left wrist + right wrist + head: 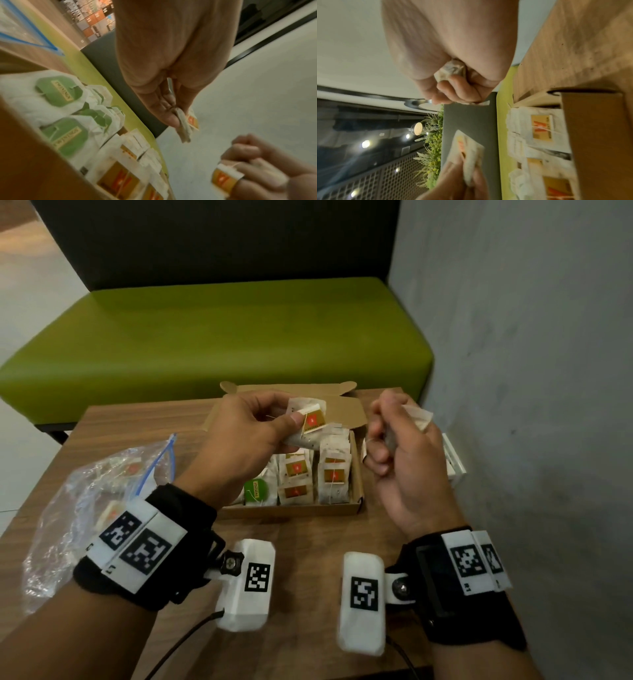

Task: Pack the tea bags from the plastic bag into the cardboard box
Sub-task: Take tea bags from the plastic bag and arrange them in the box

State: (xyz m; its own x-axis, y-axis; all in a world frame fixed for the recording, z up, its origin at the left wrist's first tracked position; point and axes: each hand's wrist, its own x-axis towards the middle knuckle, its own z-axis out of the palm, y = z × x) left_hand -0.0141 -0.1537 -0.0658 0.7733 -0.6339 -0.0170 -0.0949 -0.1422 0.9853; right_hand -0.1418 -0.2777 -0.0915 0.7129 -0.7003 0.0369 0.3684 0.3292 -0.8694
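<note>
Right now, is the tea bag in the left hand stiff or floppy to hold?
Probably floppy: the tea bag sags below the left hand's pinch. Likely light, since thumb and fingertips alone carry it. Its paper looks thin, so it may tear if squeezed.

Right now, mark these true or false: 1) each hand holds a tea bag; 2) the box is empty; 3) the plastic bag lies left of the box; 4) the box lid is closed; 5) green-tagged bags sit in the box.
1) True. The left hand pinches a tea bag with an orange tag, and the right hand grips another tea bag.
2) False. The box already holds rows of packed bags.
3) True. The plastic bag lies on the table left of the box.
4) False. The lid stands open at the far side.
5) True. A green tag shows at the left end of the box.
</note>
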